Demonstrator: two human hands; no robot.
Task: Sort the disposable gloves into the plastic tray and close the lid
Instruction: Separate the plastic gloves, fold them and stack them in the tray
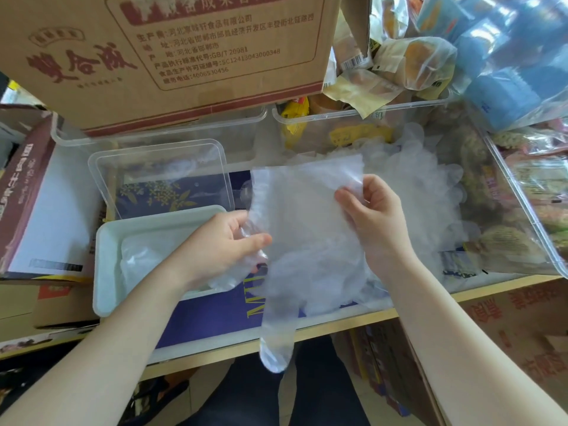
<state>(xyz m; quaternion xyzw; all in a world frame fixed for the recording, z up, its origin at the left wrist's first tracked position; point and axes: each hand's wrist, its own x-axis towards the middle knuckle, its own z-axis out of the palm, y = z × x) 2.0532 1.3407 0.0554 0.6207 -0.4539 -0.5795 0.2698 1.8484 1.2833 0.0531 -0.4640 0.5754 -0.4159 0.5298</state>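
A clear disposable glove (pixel 304 229) hangs in front of me, cuff up and fingers dangling past the shelf edge. My right hand (pixel 373 216) pinches its upper right corner. My left hand (pixel 227 244) grips its crumpled left edge over the right end of the white plastic tray (pixel 104 272). A few flattened gloves (pixel 144 259) lie inside the tray. The clear lid (pixel 159 176) lies upturned just behind the tray. A loose heap of gloves (pixel 430 192) lies to the right, behind my right hand.
A big cardboard box (pixel 172 56) sits on clear bins (pixel 264 118) at the back. Bagged snacks (pixel 415 63) and a blue packet (pixel 507 66) pile up at the right. A dark blue box (pixel 209 315) lies under the tray. The wooden shelf edge (pixel 338 327) runs in front.
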